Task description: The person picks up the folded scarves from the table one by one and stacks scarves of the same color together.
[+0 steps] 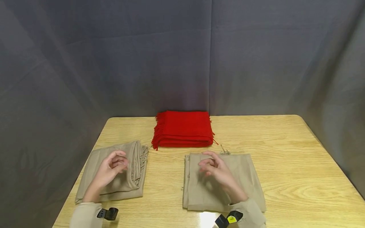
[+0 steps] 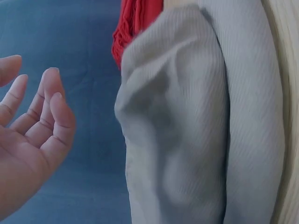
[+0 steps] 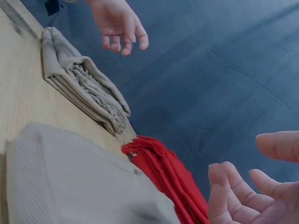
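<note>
A: What is nearest the hands?
B: Two beige folded cloths: the left cloth [image 1: 122, 183] at the lower left of the frame, the right cloth [image 1: 208, 190] just right of lower centre. Both lie flat on the table.

A: Are they being held?
B: No. The left hand [image 1: 106, 171] hangs above the left cloth, fingers loosely curved around nothing. The right hand [image 1: 219, 171] hovers likewise over the right cloth, free of any grasp. The wrist views show each hand apart from the fabric.

A: How far along does the work look?
B: Both beige cloths are already folded into layered bundles, so the folding seems done. The left one looks less tidy, its fringe bunched along the right edge; some straightening may be left, but I cannot be sure.

A: And beyond them?
B: A red cloth [image 1: 185, 128], also folded, with fringe spilling from its left side, sits at the centre, by the table's far edge. Bare wood grain shows on the table [image 1: 291, 164] at right. A dark grey curtain [image 1: 159, 57] fills the top of the frame.
</note>
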